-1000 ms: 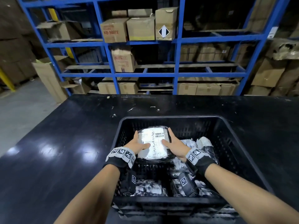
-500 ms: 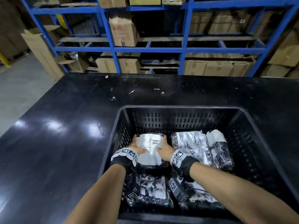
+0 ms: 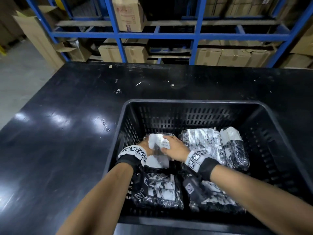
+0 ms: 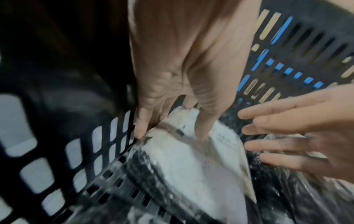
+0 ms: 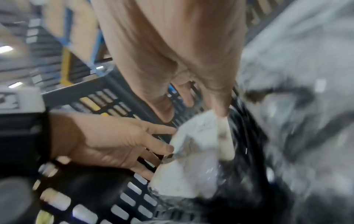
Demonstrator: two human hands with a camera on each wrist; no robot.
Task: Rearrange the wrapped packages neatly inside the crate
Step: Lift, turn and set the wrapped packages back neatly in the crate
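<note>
Now lower | labelled package (image 3: 158, 146) down in crate (image 3: 191, 106) | both hands on it

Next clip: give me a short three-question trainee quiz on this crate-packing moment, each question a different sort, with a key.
1. True or false: the labelled package under both hands lies on the table outside the crate.
2. Multiple choice: in which part of the crate is that package? A) far left B) far right C) near right
3. Fill in: the left hand is at the package's ____ edge, next to the crate's slotted side wall, while the right hand rests on top by the barcode.

Key
1. False: it is inside the crate.
2. A
3. left
</note>
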